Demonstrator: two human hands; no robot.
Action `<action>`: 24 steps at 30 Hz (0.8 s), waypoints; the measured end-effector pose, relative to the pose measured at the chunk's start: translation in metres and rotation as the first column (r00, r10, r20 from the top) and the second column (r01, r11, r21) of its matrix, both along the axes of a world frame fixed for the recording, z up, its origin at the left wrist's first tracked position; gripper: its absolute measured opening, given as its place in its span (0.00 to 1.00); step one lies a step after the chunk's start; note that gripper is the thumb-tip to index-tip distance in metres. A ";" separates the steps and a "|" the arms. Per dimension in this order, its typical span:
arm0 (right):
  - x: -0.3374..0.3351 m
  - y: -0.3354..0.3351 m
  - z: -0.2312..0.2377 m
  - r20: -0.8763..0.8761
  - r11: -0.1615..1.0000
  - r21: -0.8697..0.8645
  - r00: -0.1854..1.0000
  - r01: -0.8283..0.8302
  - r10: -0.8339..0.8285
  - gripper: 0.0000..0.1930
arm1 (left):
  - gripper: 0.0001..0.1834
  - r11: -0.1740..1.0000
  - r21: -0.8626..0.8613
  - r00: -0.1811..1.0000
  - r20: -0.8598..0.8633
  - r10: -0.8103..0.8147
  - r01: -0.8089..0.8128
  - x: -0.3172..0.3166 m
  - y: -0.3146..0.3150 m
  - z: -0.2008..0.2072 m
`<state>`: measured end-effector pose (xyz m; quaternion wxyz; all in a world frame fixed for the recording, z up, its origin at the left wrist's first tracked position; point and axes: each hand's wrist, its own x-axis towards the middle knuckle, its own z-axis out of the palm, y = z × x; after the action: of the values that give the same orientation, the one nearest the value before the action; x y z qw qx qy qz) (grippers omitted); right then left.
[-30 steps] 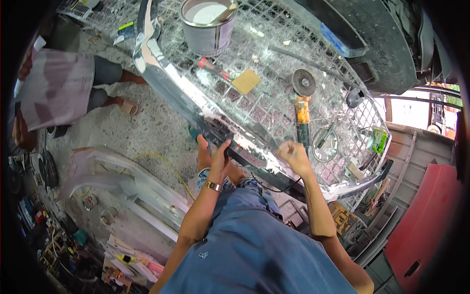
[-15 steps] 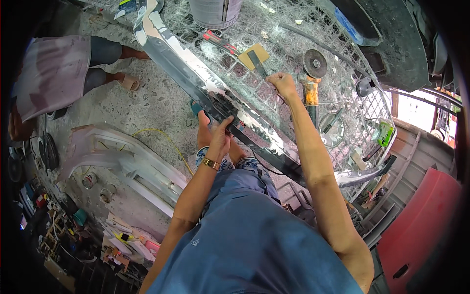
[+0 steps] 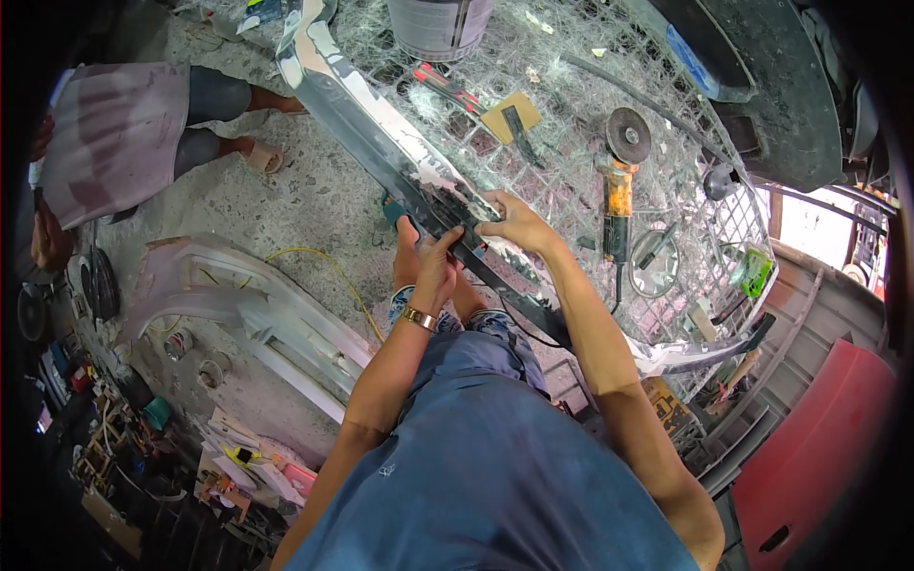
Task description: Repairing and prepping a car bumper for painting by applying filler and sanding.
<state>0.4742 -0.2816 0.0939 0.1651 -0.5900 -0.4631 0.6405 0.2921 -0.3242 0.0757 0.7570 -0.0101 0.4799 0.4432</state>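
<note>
A long black car bumper (image 3: 354,131) with white and beige filler patches lies slantwise across the mesh-topped stand. My left hand (image 3: 439,270) holds its near edge, thumb on top and the other fingers out of sight below. Close beside it, my right hand (image 3: 519,228) is closed on the bumper's far, white-patched edge, the thumb laid on the dark, rough middle. Beyond the bumper a dark putty knife (image 3: 522,143) rests partly over a tan square pad (image 3: 509,112). Next to these lies a red and black utility knife (image 3: 446,87).
An angle grinder (image 3: 620,195) lies on the fibre-strewn mesh (image 3: 571,105), right of my right hand. A grey bucket (image 3: 440,27) stands at the far side. Another bumper (image 3: 257,319) lies on the floor at left. A person in an apron (image 3: 129,133) stands far left.
My right hand has left the putty knife's handle and come nearer, onto the bumper beside my left hand. The putty knife now lies free. The whole view has shifted slightly.
</note>
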 end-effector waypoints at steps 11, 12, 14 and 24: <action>0.003 0.033 -0.006 -0.207 0.852 -0.495 0.975 -0.172 0.076 0.36 | 0.27 1.000 -0.020 0.999 -0.033 -0.025 0.024 -0.006 0.003 -0.005; 0.002 0.034 -0.005 -0.208 0.849 -0.498 0.975 -0.177 0.081 0.36 | 0.27 1.000 -0.023 0.999 -0.034 -0.019 0.018 -0.007 0.003 -0.004; 0.003 0.036 -0.003 -0.120 0.847 -0.511 0.988 -0.145 0.097 0.35 | 0.25 0.999 -0.011 0.998 -0.050 -0.047 0.046 -0.006 0.003 -0.001; 0.001 0.037 -0.006 -0.212 0.850 -0.475 0.967 -0.229 0.142 0.33 | 0.08 0.999 0.033 0.997 -0.081 -0.021 0.023 -0.002 -0.005 -0.023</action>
<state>0.4754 -0.2447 0.0879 -0.0161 -0.5084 -0.3226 0.7982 0.2904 -0.3289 0.0530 0.7421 0.0259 0.5024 0.4430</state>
